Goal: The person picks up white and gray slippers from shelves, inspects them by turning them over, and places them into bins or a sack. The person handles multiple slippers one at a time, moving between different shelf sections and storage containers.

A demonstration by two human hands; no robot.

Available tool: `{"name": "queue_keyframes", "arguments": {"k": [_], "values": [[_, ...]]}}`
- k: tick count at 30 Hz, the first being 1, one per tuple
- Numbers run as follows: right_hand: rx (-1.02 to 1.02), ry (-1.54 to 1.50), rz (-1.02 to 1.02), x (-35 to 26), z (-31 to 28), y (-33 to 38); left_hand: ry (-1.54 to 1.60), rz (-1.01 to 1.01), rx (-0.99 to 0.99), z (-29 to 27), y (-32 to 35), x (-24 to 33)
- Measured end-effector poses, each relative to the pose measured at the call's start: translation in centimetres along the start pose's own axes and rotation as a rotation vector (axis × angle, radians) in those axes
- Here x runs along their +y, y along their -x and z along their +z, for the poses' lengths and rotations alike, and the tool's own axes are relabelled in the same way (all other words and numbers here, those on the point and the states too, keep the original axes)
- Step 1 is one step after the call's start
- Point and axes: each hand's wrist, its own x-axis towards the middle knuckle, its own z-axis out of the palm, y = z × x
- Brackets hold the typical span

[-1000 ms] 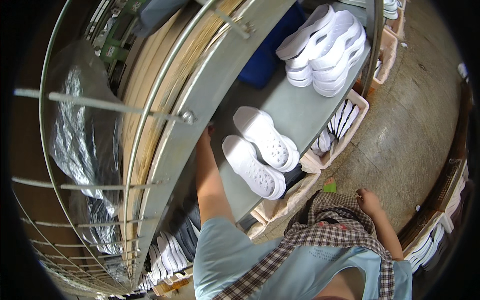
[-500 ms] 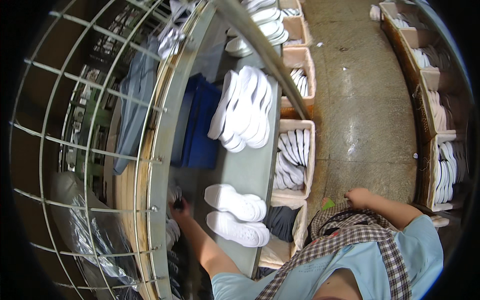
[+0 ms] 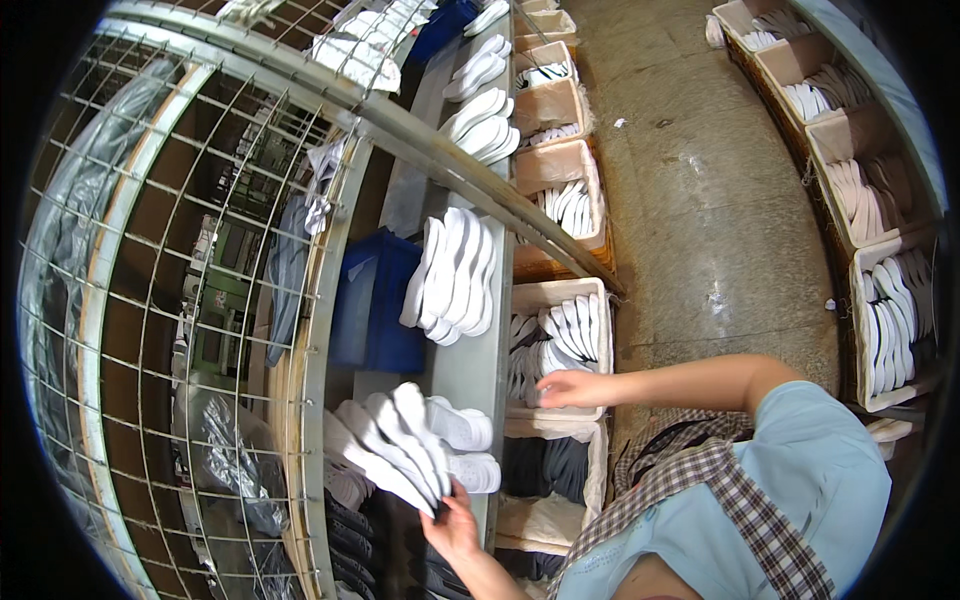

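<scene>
matt soles (image 3: 378,465), smooth mtl shelf (image 3: 462,370), glossy plas. bag (image 3: 238,465)

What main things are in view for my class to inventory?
Mottled hard floor: one, brownish, centre
Long metal shelf: one, grey, left
Rectangular plastic bins: two visible, blue, along shelf
Stacked wavy soles: several, white, on shelf
Open lined crates: many, pale pink, flanking floor
Packed upright soles: many, white or dark, inside crates
Square wire mesh: one, grey, left
Fanned curved soles: about four, white, lower centre
Checked apron: one, brown-white, worn
Loose shirt: one, pale blue, worn
Left hand: one, bare, gripping fanned soles
Right hand: one, bare, over crate
</scene>
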Motion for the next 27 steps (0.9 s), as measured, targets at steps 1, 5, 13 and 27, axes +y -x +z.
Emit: {"name": "queue_keyframes", "arguments": {"k": [1, 5, 13, 27], "values": [[-0.035, -0.125, 0.070, -1.2, 1.0, -0.1, 0.000, -0.035, 0.001, 0.0, 1.5, -2.4], [-0.126, -0.577, 0.251, -4.4, 3.9, 1.3, 0.074, -0.214, 0.032, -1.7, 4.6, -10.2], [0.065, -0.743, -0.088, -5.9, 2.1, 8.9, -0.747, -0.262, -0.041, -3.3, 5.0, -15.4], [0.098, -0.689, 0.376, -7.7, 5.5, 11.7, -0.919, -0.139, -0.146, 0.3, -2.7, -14.5]]}}
